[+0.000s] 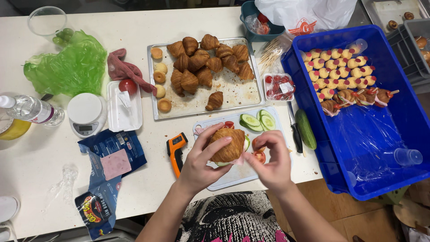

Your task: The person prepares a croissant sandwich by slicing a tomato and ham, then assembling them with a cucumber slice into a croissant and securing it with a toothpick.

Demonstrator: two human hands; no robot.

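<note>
My left hand grips a filled croissant over the white cutting board; green and pink filling shows at its lower edge. My right hand sits just right of the croissant, fingertips pinched on a red tomato slice at its side. Cucumber slices and a tomato piece lie on the board's far end. A metal tray behind the board holds several croissants and small round buns.
A blue crate at right holds rows of small buns and skewered croissants. A knife and a cucumber lie beside the board. An orange thermometer gun, ham packet, kitchen scale, water bottle and green bag are at left.
</note>
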